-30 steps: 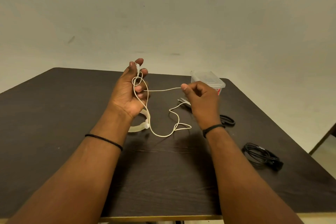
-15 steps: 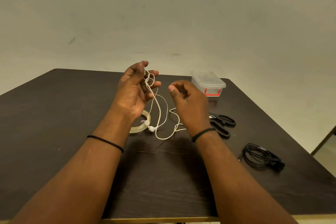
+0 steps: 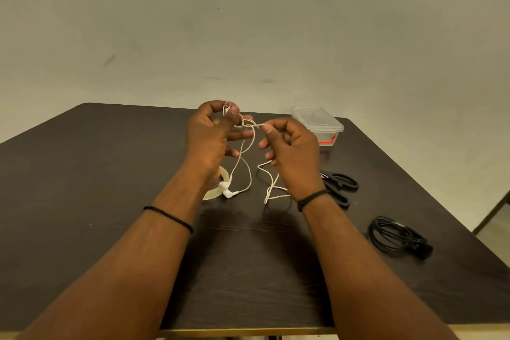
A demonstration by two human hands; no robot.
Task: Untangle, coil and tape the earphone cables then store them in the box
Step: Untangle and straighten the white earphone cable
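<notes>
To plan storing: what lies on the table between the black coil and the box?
The black scissors, in the head view.

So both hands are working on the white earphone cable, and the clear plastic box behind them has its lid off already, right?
Not quite. The head view shows the clear plastic box with its lid on, closed, at the table's far edge. The rest holds: the left hand and right hand both hold the white earphone cable.

Bare room: plain wall (image 3: pixel 248 22) behind one dark wooden table (image 3: pixel 82 174).
</notes>
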